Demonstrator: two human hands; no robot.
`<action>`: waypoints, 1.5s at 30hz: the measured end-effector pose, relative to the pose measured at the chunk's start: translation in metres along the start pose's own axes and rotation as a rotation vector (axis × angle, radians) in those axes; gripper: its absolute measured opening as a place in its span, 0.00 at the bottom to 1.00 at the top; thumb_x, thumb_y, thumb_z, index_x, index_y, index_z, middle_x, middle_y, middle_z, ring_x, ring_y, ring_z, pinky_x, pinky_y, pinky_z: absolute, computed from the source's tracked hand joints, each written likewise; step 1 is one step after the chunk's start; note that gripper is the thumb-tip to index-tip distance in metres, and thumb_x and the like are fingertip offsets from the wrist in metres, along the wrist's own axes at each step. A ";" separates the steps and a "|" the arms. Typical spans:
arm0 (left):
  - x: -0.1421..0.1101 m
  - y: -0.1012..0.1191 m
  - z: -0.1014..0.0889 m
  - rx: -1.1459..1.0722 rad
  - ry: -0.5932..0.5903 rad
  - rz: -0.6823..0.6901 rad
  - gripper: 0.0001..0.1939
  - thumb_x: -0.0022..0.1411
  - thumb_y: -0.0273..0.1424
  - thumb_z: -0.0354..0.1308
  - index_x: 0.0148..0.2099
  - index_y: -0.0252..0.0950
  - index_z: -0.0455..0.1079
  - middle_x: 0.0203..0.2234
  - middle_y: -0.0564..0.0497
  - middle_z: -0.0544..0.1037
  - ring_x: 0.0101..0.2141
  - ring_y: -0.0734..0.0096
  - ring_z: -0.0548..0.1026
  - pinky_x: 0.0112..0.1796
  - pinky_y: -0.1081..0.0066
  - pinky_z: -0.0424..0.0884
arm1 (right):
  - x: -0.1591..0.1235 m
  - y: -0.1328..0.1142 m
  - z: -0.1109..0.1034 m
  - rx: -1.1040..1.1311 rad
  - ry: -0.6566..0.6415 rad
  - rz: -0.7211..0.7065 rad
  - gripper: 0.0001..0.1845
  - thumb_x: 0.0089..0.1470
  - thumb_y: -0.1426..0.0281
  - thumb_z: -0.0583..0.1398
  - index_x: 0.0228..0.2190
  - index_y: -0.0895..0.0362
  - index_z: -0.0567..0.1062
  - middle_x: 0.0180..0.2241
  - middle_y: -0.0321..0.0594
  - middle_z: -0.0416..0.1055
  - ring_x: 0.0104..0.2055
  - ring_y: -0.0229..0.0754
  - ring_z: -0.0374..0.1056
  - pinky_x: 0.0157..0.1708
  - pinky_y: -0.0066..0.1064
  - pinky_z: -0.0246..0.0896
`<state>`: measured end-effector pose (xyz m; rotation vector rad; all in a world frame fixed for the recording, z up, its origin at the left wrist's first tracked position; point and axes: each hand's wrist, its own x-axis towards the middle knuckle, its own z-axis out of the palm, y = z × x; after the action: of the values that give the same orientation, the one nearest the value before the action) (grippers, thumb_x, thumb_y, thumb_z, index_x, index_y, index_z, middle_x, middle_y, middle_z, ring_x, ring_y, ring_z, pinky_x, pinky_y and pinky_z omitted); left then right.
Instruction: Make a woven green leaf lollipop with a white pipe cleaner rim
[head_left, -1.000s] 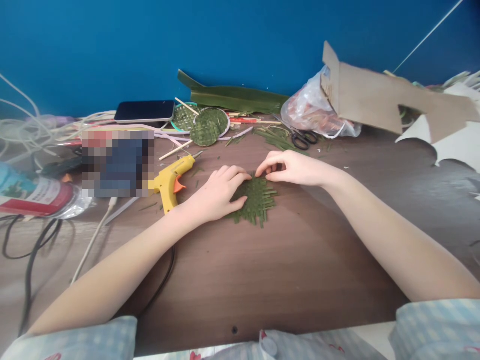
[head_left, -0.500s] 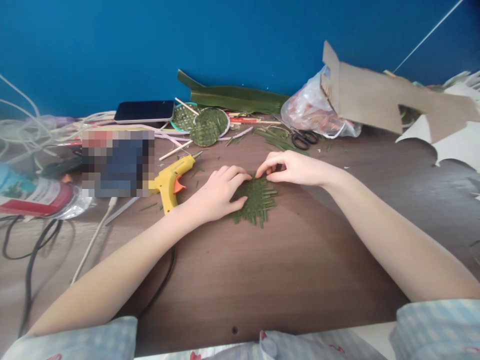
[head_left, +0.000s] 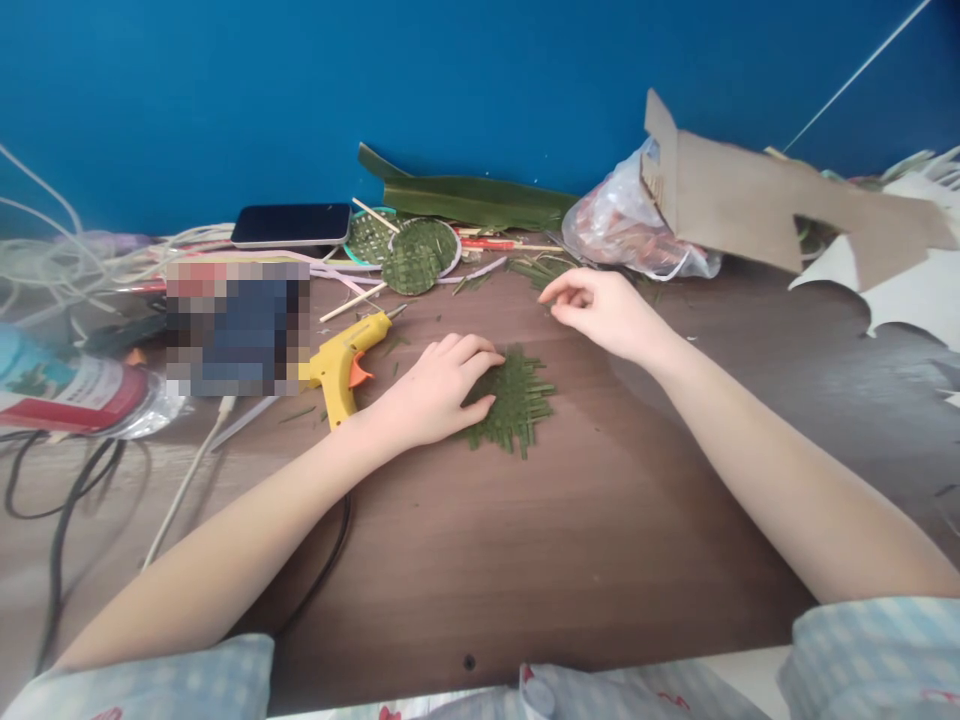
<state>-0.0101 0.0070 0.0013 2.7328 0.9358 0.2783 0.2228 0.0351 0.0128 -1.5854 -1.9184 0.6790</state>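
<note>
A small woven mat of green leaf strips [head_left: 517,395] lies on the brown table, with loose strip ends sticking out at its right and near edges. My left hand [head_left: 450,385] rests over its left side, thumb and fingers apart, and covers that part of it. Up and to the right, off the mat, hovers my right hand [head_left: 600,308]. Its fingers are loosely bent, with a gap between thumb and forefinger and nothing visible in them. A pile of cut leaf strips [head_left: 536,268] lies just beyond that hand.
Left of my left hand lies a yellow glue gun [head_left: 337,365]. Behind are round woven leaf pieces [head_left: 416,258], a long green leaf [head_left: 480,200] and a phone [head_left: 291,225]. A plastic bag [head_left: 619,225] and cut cardboard [head_left: 739,195] stand at the back right.
My right hand has left the mat's far edge and moved up and to the right, now covering the black scissors. My left hand and the mat have stayed in place.
</note>
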 end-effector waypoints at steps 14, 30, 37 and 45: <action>0.002 0.007 -0.018 -0.266 0.052 -0.087 0.14 0.61 0.23 0.45 0.45 0.35 0.68 0.42 0.48 0.73 0.45 0.68 0.70 0.50 0.66 0.64 | 0.004 0.016 -0.003 -0.247 0.056 0.020 0.03 0.45 0.71 0.61 0.23 0.58 0.72 0.26 0.38 0.65 0.27 0.38 0.60 0.31 0.33 0.55; 0.000 -0.011 -0.030 -0.221 0.166 -0.312 0.15 0.60 0.26 0.45 0.42 0.37 0.72 0.39 0.52 0.75 0.40 0.69 0.72 0.46 0.68 0.68 | 0.005 0.020 0.001 -0.328 -0.006 0.031 0.06 0.50 0.70 0.58 0.23 0.58 0.70 0.27 0.39 0.65 0.28 0.39 0.61 0.29 0.32 0.53; -0.001 -0.007 -0.032 -0.213 0.134 -0.301 0.15 0.60 0.26 0.45 0.41 0.37 0.71 0.39 0.52 0.75 0.40 0.69 0.72 0.45 0.68 0.68 | 0.004 0.016 -0.003 -0.351 0.038 0.031 0.06 0.49 0.69 0.59 0.23 0.57 0.70 0.25 0.39 0.65 0.28 0.40 0.61 0.28 0.33 0.54; 0.000 -0.004 -0.032 -0.236 0.142 -0.289 0.13 0.59 0.25 0.46 0.39 0.37 0.71 0.37 0.53 0.76 0.38 0.71 0.72 0.43 0.71 0.67 | 0.001 0.017 0.001 -0.470 0.031 0.023 0.08 0.51 0.69 0.58 0.22 0.57 0.68 0.26 0.41 0.65 0.31 0.44 0.63 0.30 0.35 0.55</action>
<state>-0.0210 0.0154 0.0303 2.3532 1.2323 0.4970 0.2337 0.0386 0.0006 -1.8804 -2.1448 0.2125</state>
